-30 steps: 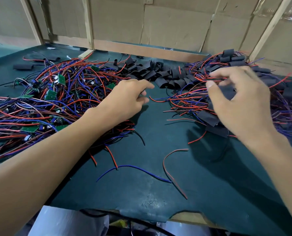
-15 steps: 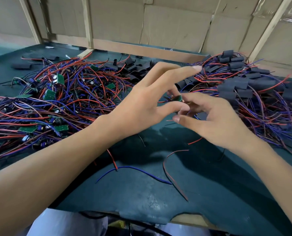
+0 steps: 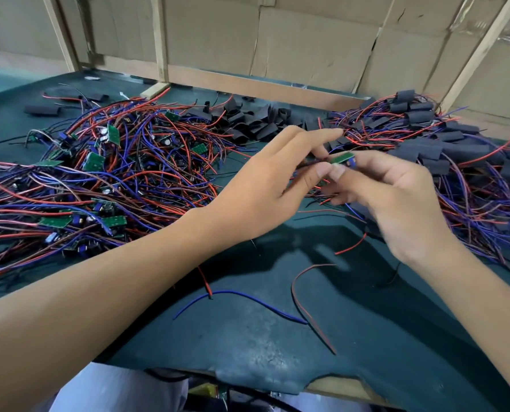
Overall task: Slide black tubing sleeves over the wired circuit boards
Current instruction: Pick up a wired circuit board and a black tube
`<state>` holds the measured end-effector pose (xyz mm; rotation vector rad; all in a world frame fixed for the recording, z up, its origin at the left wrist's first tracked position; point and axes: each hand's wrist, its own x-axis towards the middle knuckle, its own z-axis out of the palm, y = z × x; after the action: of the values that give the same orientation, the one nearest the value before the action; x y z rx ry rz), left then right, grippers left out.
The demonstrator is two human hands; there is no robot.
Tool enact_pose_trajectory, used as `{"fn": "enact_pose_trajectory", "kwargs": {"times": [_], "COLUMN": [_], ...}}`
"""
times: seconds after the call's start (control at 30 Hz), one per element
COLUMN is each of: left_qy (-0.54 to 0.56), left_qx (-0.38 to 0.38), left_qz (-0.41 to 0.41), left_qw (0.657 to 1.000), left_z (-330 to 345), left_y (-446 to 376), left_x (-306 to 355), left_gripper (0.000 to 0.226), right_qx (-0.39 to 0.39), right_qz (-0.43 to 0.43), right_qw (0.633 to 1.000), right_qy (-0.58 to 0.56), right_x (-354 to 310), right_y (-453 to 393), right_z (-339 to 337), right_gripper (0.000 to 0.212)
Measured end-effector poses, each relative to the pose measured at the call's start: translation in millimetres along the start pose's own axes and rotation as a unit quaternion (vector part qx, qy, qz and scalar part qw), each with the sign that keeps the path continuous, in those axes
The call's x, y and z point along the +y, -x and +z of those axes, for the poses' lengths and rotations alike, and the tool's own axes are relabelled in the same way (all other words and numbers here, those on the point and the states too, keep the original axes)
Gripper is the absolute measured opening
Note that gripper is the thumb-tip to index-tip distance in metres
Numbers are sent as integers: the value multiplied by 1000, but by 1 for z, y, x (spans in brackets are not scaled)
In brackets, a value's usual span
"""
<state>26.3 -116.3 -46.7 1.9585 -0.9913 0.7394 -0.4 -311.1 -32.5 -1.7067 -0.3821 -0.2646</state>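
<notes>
Cardboard panels [image 3: 307, 40] and wooden battens back a dark green table [image 3: 248, 337]. Both hands meet above the middle of it, over the far half. The left hand [image 3: 265, 191] reaches in from the near left; its thumb and curled fingers pinch the left end of a small green board [image 3: 343, 158], while its index finger stretches out straight toward the right. The right hand [image 3: 396, 203] comes from the near right, fingers curled, thumb and fingertips pinching the same board at its right end, where a blue part sits. Thin wires trail down from the board between the hands.

On the left lies a big tangle of red, blue and brown wires with bare boards [image 3: 99, 179] in it. Loose black sleeves [image 3: 248, 120] are heaped at the far middle. On the right is a pile of sleeved boards [image 3: 444, 150] with their wires. A few stray wires [image 3: 248, 295], blue, red and brown, lie on the table near the person.
</notes>
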Motion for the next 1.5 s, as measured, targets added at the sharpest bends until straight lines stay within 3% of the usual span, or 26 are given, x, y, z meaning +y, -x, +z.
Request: {"fn": "enact_pose_trajectory", "kwargs": {"times": [0.2, 0.3, 0.4, 0.53, 0.6, 0.67, 0.73, 0.8, 0.93, 1.13, 1.3, 1.5], "left_qy": [-31, -39, -5, 115, 54, -59, -172, -294, -348, -429, -454, -451], "left_qx": [-26, -68, -112, -5, -4, -66, -177, -281, -401, -447, -431, -465], "left_qz": [-34, -19, -73, -223, -270, -284, -284, -269, -188, -103, -6, -28], "left_qw": [999, 997, 991, 968, 961, 955, 927, 873, 827, 778, 780, 761], "left_z": [-2, -5, -7, -9, -10, -11, -8, 0, 15, 10, 13, 16], "left_y": [2, 1, -1, -23, -41, -61, -75, -81, -85, -105, -109, -106], "left_x": [-7, -1, 4, -3, -24, -51, -80, -101, -127, -131, -122, -116], "left_gripper": [21, 22, 28, 32, 22, 26, 48, 67, 81, 36, 62, 56], "right_qx": [48, 37, 45, 59, 53, 44, 40, 46, 60, 66, 71, 65], "right_qz": [70, 109, 129, 147, 161, 178, 186, 180, 169, 171, 167, 165], "right_qw": [980, 966, 953, 944, 949, 953, 955, 958, 962, 962, 964, 967], "right_qy": [-180, -233, -269, -290, -267, -243, -230, -220, -207, -200, -193, -181], "right_x": [-13, -15, -20, -24, -22, -18, -13, -8, -5, -5, -7, -3], "right_y": [-6, -6, -7, -7, -8, -9, -9, -10, -10, -10, -10, -11], "right_z": [-9, -8, -12, -17, -18, -17, -15, -13, -16, -16, -14, -16], "right_gripper": [10, 21, 16, 21, 25, 27, 27, 27, 27, 28, 28, 30]}}
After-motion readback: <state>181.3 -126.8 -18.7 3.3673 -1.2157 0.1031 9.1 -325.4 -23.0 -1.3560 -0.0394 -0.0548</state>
